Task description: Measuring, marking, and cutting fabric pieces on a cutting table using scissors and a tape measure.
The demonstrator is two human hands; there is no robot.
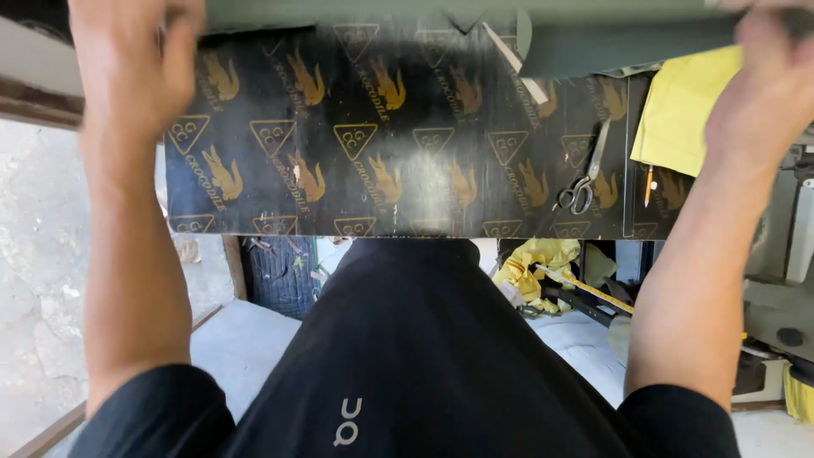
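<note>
We look down past our black shirt (407, 356) at a dark surface (398, 153) covered with a glossy black sheet printed with gold triangles and animal figures. Both our arms reach forward to its far edge, where a grey-green sheet of material (475, 15) lies across the top of the view. Our left hand (136, 64) rests on the left end of that sheet, fingers bent over its near edge, and the blur keeps us from telling whether the grip is clamped on it or only pressing. Our right hand (767, 93) sits at the right end, partly out of view at the top corner, and here too we cannot tell if the grip is closed. A second piece of the grey-green material (610, 51) lies just under the sheet on the right. A yellow cloth (678, 110) lies beside our right wrist. A pair of scissors (583, 182) lies on the black surface near it, handles toward us, with a pencil (649, 185) just to their right. Below the surface edge we see crumpled yellow fabric (538, 263) and a concrete floor (42, 280).
</note>
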